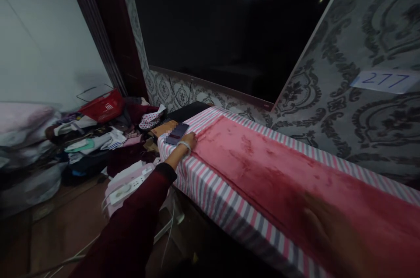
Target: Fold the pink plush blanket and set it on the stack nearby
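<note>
A long piece of pink-red velvety cloth [236, 146] lies lengthwise over a pink, grey and white striped cover [210, 186]. My left hand [189, 140], with a bracelet at the wrist, is closed at the far left end of the red cloth, pinching its edge. Just beyond that hand rests a dark phone-like slab [176, 134], partly on the stripes. My right hand [328, 225] is blurred but stretched out, fingers extended over the near part of the red cloth.
A large dark screen [229, 28] hangs on the patterned wall. Heaped clothes [98, 142] and a red basket [103, 105] are at left. A white power strip [131, 186] sits by my left forearm, with cables below. A paper marked 277 [385, 80] is on the wall.
</note>
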The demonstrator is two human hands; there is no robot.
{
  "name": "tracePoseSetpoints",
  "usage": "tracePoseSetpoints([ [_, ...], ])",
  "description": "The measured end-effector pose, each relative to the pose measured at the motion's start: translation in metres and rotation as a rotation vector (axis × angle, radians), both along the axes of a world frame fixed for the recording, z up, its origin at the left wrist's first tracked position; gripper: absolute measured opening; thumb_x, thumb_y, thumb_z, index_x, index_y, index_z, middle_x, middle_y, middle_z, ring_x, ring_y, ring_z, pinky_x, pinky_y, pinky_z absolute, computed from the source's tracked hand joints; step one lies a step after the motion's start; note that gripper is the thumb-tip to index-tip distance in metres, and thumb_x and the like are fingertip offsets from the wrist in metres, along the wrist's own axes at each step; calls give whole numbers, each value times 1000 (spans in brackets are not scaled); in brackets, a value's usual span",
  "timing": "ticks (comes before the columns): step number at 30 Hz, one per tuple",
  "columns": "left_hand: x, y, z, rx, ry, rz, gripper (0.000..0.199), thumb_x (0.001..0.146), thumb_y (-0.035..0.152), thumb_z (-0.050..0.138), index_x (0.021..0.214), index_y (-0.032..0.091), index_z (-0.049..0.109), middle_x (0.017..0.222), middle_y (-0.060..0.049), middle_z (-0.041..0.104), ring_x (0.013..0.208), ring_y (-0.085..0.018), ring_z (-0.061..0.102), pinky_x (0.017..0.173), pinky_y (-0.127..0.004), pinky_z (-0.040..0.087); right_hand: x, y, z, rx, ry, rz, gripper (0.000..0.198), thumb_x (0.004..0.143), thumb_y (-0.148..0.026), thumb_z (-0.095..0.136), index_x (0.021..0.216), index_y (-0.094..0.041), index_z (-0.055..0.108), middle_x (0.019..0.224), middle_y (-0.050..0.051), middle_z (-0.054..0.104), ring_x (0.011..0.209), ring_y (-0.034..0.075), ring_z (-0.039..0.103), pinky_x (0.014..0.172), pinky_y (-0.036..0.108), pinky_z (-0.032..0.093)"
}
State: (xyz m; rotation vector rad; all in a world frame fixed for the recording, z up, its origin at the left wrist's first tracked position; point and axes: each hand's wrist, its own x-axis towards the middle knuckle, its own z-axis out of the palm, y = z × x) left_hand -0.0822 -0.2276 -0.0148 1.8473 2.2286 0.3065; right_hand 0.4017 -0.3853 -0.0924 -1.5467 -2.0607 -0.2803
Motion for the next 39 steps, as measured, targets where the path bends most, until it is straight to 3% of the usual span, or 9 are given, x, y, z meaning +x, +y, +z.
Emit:
tracePoseSetpoints([
  [5, 1, -6, -2, 6, 16, 3, 41, 97, 28, 44, 137, 19, 48, 125, -16, 67, 114, -26, 65, 90, -33, 49, -62, 61, 1, -3, -157, 58, 55, 97, -45, 37, 147, -24, 47, 153, 12, 47, 140, 34, 43, 108, 57, 42],
  [8, 10, -5, 3, 36, 49, -7, 46, 94, 25, 47, 140, 20, 46, 133, -19, 60, 123, -29, 59, 97, -38, 47, -79, 60, -24, -54, -244, 96, 55, 97, -47, 39, 149, -30, 46, 158, 10, 41, 144, 36, 38, 107, 62, 40],
  [11, 29, 1, 8, 142, 111, -137, 58, 93, 34, 53, 149, 22, 40, 154, -19, 41, 145, -34, 35, 115, -48, 32, -75, 53, -38, -69, -264, 127, 55, 98, -48, 38, 149, -31, 46, 160, 10, 37, 145, 37, 35, 108, 64, 37],
  [15, 50, 6, -5, 144, 176, -427, 74, 90, 59, 54, 154, 26, 37, 165, -14, 21, 153, -39, 10, 121, -65, 9, -79, 76, -19, -92, -252, 185, 52, 99, -45, 35, 149, -32, 46, 154, 9, 46, 142, 34, 41, 109, 62, 37],
  [20, 49, 6, -26, 24, 163, -420, 80, 90, 69, 43, 159, 31, 25, 168, -11, 12, 153, -41, 3, 115, -74, 11, -130, 119, 7, -68, -244, 181, 55, 99, -46, 39, 151, -28, 42, 158, 12, 41, 145, 37, 35, 108, 62, 38],
  [27, 47, 5, -26, 42, 147, -437, 83, 88, 70, 47, 158, 30, 26, 167, -13, 13, 153, -42, 5, 114, -75, 14, -140, 122, -6, -160, -311, 282, 56, 99, -48, 38, 154, -35, 36, 163, 9, 32, 147, 36, 32, 108, 65, 37],
  [30, 48, 3, -27, 74, 147, -444, 85, 88, 72, 46, 158, 28, 27, 167, -13, 15, 153, -42, 8, 113, -76, 14, -141, 161, 13, -234, -299, 279, 55, 100, -49, 34, 154, -36, 35, 161, 6, 35, 148, 33, 33, 110, 62, 37],
  [34, 47, 0, -26, 87, 134, -447, 89, 85, 74, 49, 158, 26, 28, 166, -15, 15, 153, -42, 8, 114, -75, 14, -184, 240, 43, -325, -287, 168, 56, 101, -51, 32, 155, -34, 35, 165, 6, 27, 150, 34, 28, 112, 63, 34],
  [39, 46, -2, -23, 68, 88, -455, 96, 80, 77, 54, 158, 26, 27, 167, -15, 13, 153, -42, 5, 112, -77, 13, -237, 303, 42, -451, -332, 196, 57, 102, -52, 28, 157, -34, 30, 165, 2, 25, 151, 30, 24, 117, 58, 30],
])
